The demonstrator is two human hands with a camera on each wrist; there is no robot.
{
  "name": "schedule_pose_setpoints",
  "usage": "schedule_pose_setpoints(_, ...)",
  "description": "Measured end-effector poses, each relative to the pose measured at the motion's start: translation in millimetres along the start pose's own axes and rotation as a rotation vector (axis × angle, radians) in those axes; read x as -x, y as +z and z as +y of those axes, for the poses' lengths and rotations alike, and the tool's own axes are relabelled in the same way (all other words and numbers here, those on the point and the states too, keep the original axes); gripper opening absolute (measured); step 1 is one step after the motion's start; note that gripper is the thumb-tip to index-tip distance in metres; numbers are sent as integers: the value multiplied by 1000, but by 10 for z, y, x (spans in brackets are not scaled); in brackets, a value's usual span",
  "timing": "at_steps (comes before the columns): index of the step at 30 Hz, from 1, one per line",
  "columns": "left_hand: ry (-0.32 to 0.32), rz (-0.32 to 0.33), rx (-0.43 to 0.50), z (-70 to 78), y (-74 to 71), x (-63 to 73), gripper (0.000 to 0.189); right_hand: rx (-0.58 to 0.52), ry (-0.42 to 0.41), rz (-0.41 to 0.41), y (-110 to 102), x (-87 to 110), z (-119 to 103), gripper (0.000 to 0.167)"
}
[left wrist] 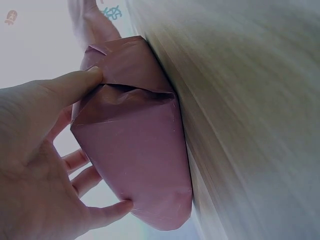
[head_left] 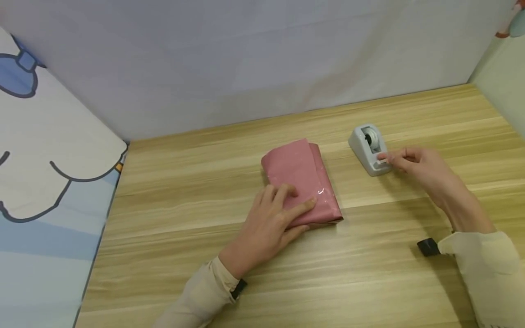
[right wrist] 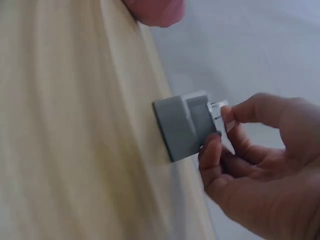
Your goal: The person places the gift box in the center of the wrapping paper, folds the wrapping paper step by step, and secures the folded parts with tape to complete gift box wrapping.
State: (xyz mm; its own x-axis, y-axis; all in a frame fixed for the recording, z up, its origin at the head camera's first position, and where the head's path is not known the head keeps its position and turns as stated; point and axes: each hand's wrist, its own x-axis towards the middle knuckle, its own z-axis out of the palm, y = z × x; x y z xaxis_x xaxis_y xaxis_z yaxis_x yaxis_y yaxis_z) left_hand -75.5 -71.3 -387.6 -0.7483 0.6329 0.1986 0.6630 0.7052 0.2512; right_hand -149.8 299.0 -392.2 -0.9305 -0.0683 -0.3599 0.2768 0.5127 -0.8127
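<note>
A pink wrapped package [head_left: 293,166] lies on the table, with shiny clear tape near its right side. My left hand [head_left: 268,218] rests on its near left part, fingers spread over the top. In the left wrist view, the thumb touches the folded end flap [left wrist: 132,62], which gapes slightly at a crease. Right of the package stands a grey tape dispenser [head_left: 361,148] holding a roll of tape [head_left: 372,137]. At its cutter, my right hand [head_left: 426,173] pinches the end of the clear tape [right wrist: 231,125] between thumb and fingers.
The wood-grain table [head_left: 172,237] meets a pale cloth wall [head_left: 246,59] at the back. A printed cartoon panel [head_left: 49,146] borders the left edge, and a light panel [head_left: 508,82] stands at right. Black straps show at both cuffs.
</note>
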Motion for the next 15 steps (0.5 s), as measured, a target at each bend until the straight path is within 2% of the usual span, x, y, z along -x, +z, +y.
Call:
schedule_pose_setpoints(5,-1,2,-13,2,10,-2,50,-67,-69,36,44,13,153,22)
schedule_pose_setpoints(10,-2,-1,-7,-1,13,-3,51,-2,-137,72,73,-20,227,27)
schedule_pose_setpoints(15,2,5,-9,-5,16,-6,51,4,-143,59,64,-13,256,30)
